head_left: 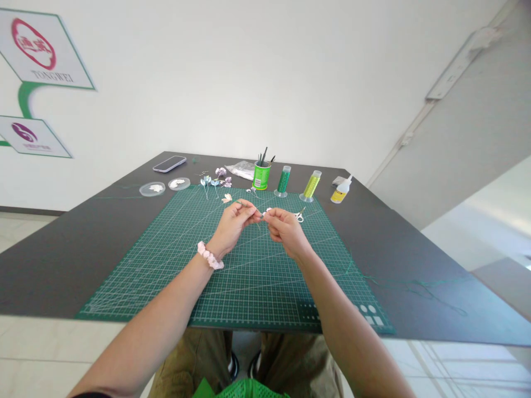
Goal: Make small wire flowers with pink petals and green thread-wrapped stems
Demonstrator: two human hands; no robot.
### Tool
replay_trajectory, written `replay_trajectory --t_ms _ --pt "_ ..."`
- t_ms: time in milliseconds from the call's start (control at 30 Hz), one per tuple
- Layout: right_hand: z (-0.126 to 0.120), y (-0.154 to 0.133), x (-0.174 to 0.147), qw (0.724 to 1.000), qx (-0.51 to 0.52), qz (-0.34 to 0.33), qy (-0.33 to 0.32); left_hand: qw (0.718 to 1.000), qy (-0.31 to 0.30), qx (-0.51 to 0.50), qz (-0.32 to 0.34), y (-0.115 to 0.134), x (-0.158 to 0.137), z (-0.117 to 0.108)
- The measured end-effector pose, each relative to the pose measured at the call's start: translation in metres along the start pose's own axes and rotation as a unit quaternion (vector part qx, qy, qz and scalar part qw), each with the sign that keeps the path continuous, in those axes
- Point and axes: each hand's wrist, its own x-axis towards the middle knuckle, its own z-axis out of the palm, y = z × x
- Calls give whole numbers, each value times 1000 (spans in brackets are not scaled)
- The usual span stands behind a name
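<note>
My left hand, with a pink scrunchie on its wrist, is closed on the thin green stem of a small cream flower. The flower head sticks out to the left beyond the fingers. Fingertip to fingertip with it, my right hand is pinched over the cutting mat. A bit of something pale shows at its fingertips, too small to name. White-handled scissors lie just behind my right hand, partly covered by it. Both hands are above the green cutting mat.
Small blue and purple flowers lie at the mat's far edge. Behind stand a green tool can, a dark green thread spool, a yellow-green spool and a glue bottle. Shallow dishes and a phone are left.
</note>
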Motion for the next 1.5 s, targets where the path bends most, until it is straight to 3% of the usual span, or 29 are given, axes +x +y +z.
replay_trajectory --t_ms 267,633,1233,1500 --pt "1 -2 0 1000 -8 -9 4 1000 13 -2 6 1 1 0" --pt "0 -2 0 1000 -26 -1 -11 997 -9 -58 -52 6 0 1" --pt "-12 3 5 996 -87 22 -24 997 -14 -15 -72 1 0 1" --pt "-13 -1 4 997 -76 1 25 998 -9 9 -54 -3 1 1"
